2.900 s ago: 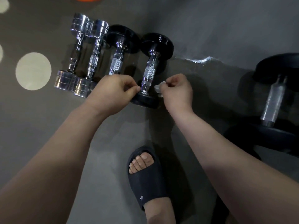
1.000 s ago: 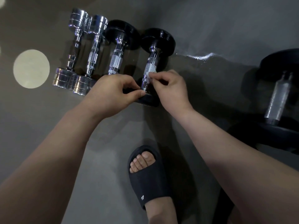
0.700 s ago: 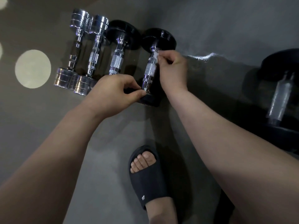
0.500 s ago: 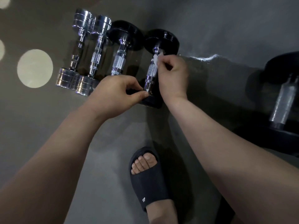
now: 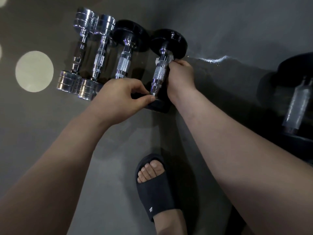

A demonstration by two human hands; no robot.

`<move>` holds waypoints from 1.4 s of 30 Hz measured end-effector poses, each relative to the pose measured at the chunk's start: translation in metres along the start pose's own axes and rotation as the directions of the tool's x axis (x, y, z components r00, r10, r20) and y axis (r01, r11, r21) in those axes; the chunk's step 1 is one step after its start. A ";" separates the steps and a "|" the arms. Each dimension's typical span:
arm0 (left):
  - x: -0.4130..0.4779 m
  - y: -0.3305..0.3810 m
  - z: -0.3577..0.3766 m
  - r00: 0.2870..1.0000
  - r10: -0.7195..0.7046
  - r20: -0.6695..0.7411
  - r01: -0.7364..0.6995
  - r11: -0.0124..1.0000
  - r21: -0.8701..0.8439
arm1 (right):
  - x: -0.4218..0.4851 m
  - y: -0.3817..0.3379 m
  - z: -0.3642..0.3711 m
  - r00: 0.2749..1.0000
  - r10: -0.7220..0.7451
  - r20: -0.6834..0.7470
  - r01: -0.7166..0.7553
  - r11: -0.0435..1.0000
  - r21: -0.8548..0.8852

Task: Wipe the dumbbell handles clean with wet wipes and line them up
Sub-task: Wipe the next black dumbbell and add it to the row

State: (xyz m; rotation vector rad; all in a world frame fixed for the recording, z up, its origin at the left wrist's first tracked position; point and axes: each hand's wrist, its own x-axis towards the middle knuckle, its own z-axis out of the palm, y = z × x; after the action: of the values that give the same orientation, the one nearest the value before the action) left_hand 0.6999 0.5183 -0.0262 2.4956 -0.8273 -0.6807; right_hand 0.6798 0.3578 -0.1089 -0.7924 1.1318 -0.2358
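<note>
Right grip (image 5: 182,75) clamps wipe (image 5: 170,57) on handle (image 5: 160,74), left grip (image 5: 118,97) pinches plate (image 5: 157,106)
Likely heavy, slick chrome; steady by plate

**Four dumbbells in a row, a fifth off to the right**

Four dumbbells lie side by side on the floor (image 5: 50,133), handles pointing away from the person. From the left come the first dumbbell (image 5: 78,53), the second dumbbell (image 5: 100,59) touching it at the heads, the third dumbbell (image 5: 124,61) just beside, and the fourth dumbbell (image 5: 160,73) a little apart. The left hand (image 5: 118,97) lies over the third's near head and pinches the fourth's near head. The right hand (image 5: 182,77) lies along the right side of the fourth's handle, holding a wet wipe (image 5: 170,57) at the handle's far end. A fifth dumbbell (image 5: 296,106) lies well apart to the right. A sandal (image 5: 154,195) stands nearer, between the forearms.
</note>
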 end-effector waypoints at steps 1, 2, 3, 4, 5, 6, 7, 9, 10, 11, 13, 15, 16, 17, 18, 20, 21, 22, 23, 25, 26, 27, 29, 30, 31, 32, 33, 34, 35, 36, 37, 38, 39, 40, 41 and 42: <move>0.001 -0.001 0.000 1.000 0.000 0.004 0.000 1.000 0.001 | -0.002 0.000 -0.004 1.000 -0.018 -0.010 0.017 1.000 -0.026; 0.001 -0.001 -0.001 1.000 -0.003 0.010 0.003 1.000 0.001 | -0.006 0.001 -0.009 0.999 -0.040 -0.019 0.039 0.997 -0.060; 0.001 -0.001 -0.001 1.000 -0.005 0.013 0.005 1.000 -0.002 | -0.011 0.002 -0.015 0.998 -0.062 -0.017 0.060 0.994 -0.087; 0.001 -0.002 -0.001 1.000 -0.007 0.014 0.007 1.000 -0.009 | -0.015 0.004 -0.020 0.996 -0.084 -0.005 0.083 0.990 -0.111; 0.001 -0.002 -0.001 1.000 -0.008 0.013 0.008 1.000 -0.016 | -0.019 0.005 -0.024 0.993 -0.118 0.012 0.119 0.983 -0.141; 0.001 -0.002 -0.001 1.000 -0.008 0.013 0.008 1.000 -0.020 | -0.023 0.004 -0.026 0.986 -0.163 0.031 0.166 0.969 -0.184; 0.001 -0.001 -0.001 1.000 -0.009 0.013 0.009 1.000 -0.022 | -0.024 0.003 -0.025 0.976 -0.214 0.041 0.217 0.948 -0.232; 0.001 0.000 -0.002 1.000 -0.009 0.014 0.009 1.000 -0.025 | -0.022 -0.003 -0.016 0.946 -0.322 0.037 0.317 0.898 -0.305; 0.001 0.000 -0.001 1.000 -0.009 0.015 0.009 1.000 -0.026 | -0.020 -0.006 -0.010 0.929 -0.371 0.019 0.354 0.870 -0.344; 0.001 0.000 -0.001 1.000 -0.009 0.017 0.009 1.000 -0.025 | -0.018 -0.008 -0.005 0.907 -0.421 -0.001 0.387 0.835 -0.391; 0.000 0.001 -0.001 1.000 -0.016 0.018 0.016 1.000 -0.020 | -0.016 -0.007 0.000 0.860 -0.510 0.006 0.443 0.742 -0.504; 0.000 0.000 -0.001 1.000 -0.026 0.016 0.026 0.999 -0.029 | -0.019 -0.002 -0.003 0.822 -0.559 0.110 0.510 0.635 -0.580; 0.000 0.001 -0.001 1.000 -0.026 0.015 0.027 0.999 -0.034 | -0.021 0.000 -0.006 0.797 -0.579 0.172 0.550 0.578 -0.603; 0.000 0.000 -0.001 1.000 -0.024 0.015 0.025 0.999 -0.037 | -0.022 0.002 -0.009 0.764 -0.602 0.231 0.593 0.516 -0.618; 0.001 0.000 -0.001 1.000 -0.022 0.016 0.022 0.999 -0.041 | -0.022 0.004 -0.011 0.723 -0.628 0.287 0.636 0.445 -0.631; 0.001 0.000 -0.001 1.000 -0.019 0.019 0.020 0.998 -0.053 | -0.018 0.005 -0.012 0.648 -0.661 0.379 0.698 0.316 -0.643; 0.001 0.001 -0.001 1.000 -0.017 0.022 0.019 0.998 -0.054 | -0.016 0.004 -0.011 0.624 -0.665 0.410 0.711 0.268 -0.650; 0.001 0.001 -0.001 1.000 -0.018 0.024 0.019 0.999 -0.050 | -0.014 0.003 -0.009 0.603 -0.661 0.446 0.718 0.206 -0.665; 0.001 0.001 -0.002 0.999 -0.020 0.026 0.021 0.999 -0.046 | -0.013 0.001 -0.006 0.580 -0.652 0.489 0.715 0.119 -0.689; 0.001 0.001 -0.003 0.999 -0.024 0.029 0.025 0.999 -0.038 | -0.014 -0.001 -0.002 0.517 -0.613 0.598 0.701 -0.097 -0.706; 0.001 0.001 -0.003 0.999 -0.024 0.028 0.025 0.999 -0.034 | -0.014 0.000 -0.002 0.499 -0.587 0.638 0.705 -0.154 -0.693; 0.001 0.002 -0.003 0.999 -0.023 0.026 0.024 0.999 -0.033 | -0.014 -0.001 -0.002 0.498 -0.573 0.651 0.705 -0.170 -0.688; 0.001 0.002 -0.001 1.000 -0.021 0.023 0.022 0.999 -0.039 | -0.012 -0.002 -0.004 0.531 -0.597 0.601 0.704 -0.084 -0.705; 0.001 0.002 -0.001 0.999 -0.021 0.024 0.022 0.999 -0.042 | -0.011 -0.002 -0.006 0.563 -0.617 0.549 0.704 0.010 -0.710; 0.001 0.002 -0.001 0.999 -0.022 0.024 0.023 0.999 -0.042 | -0.011 -0.003 -0.007 0.593 -0.633 0.498 0.702 0.102 -0.705; 0.001 0.002 -0.001 0.999 -0.021 0.024 0.022 0.999 -0.039 | -0.012 -0.004 -0.008 0.623 -0.640 0.451 0.694 0.186 -0.695; 0.001 0.002 -0.001 1.000 -0.021 0.023 0.021 0.999 -0.038 | -0.012 -0.005 -0.010 0.657 -0.636 0.405 0.679 0.266 -0.684; 0.001 0.002 -0.001 1.000 -0.019 0.022 0.020 0.999 -0.037 | -0.013 -0.006 -0.011 0.688 -0.626 0.367 0.663 0.338 -0.668; 0.001 0.002 -0.001 1.000 -0.016 0.018 0.017 0.999 -0.035 | -0.014 -0.008 -0.013 0.710 -0.616 0.342 0.652 0.391 -0.649; 0.001 0.002 -0.001 1.000 -0.012 0.013 0.013 0.999 -0.032 | -0.013 -0.009 -0.014 0.723 -0.607 0.331 0.647 0.424 -0.634; 0.001 0.003 -0.001 1.000 -0.009 0.007 0.010 0.999 -0.030 | -0.013 -0.010 -0.016 0.731 -0.594 0.335 0.644 0.441 -0.625; 0.000 0.003 0.000 1.000 -0.008 0.001 0.008 1.000 -0.029 | -0.013 -0.011 -0.019 0.734 -0.582 0.351 0.647 0.442 -0.621; 0.000 0.004 0.001 1.000 -0.011 -0.002 0.011 1.000 -0.026 | -0.015 -0.011 -0.023 0.723 -0.577 0.379 0.663 0.426 -0.616; 0.000 0.004 0.001 1.000 -0.016 -0.003 0.016 1.000 -0.026 | -0.019 -0.010 -0.029 0.702 -0.575 0.420 0.688 0.395 -0.609; 0.001 0.004 0.002 1.000 -0.022 0.000 0.022 0.999 -0.028 | -0.024 -0.007 -0.036 0.670 -0.571 0.475 0.723 0.356 -0.592; 0.001 0.004 0.002 1.000 -0.025 0.003 0.025 0.999 -0.031 | -0.029 -0.003 -0.045 0.622 -0.561 0.547 0.770 0.309 -0.558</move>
State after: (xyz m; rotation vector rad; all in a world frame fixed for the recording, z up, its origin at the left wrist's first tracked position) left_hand 0.6980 0.5144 -0.0259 2.4821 -0.7820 -0.6997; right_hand 0.6288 0.3517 -0.0947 -2.0464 0.5201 -0.3481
